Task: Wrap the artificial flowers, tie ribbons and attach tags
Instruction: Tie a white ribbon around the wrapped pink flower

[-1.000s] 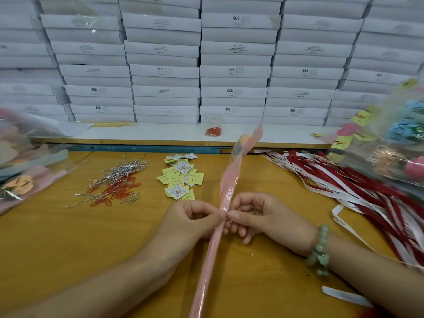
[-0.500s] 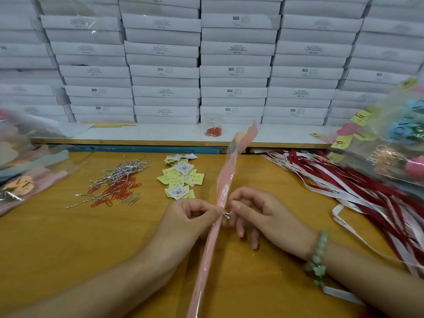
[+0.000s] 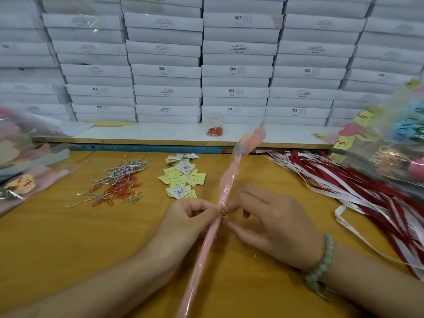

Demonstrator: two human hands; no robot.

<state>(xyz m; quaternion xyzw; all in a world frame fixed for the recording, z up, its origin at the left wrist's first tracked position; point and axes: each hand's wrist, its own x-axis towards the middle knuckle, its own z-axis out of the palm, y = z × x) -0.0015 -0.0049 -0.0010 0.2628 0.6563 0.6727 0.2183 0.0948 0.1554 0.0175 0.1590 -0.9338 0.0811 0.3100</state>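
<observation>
Pinching the pink wrapped flower at bench centre, your left hand fingers meet your right hand fingers on a wire tie; ribbons lie at two o'clock.

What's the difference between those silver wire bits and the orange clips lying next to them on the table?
The silver twist ties are thin, long, kinked strands in a tangled heap; the orange paper clips are shorter, bent into closed loops. The ties lie farther from the person, the clips nearer, and the two piles overlap. One tie seems wound round the wrapped flower. Both lie loose on the wooden table.
</observation>
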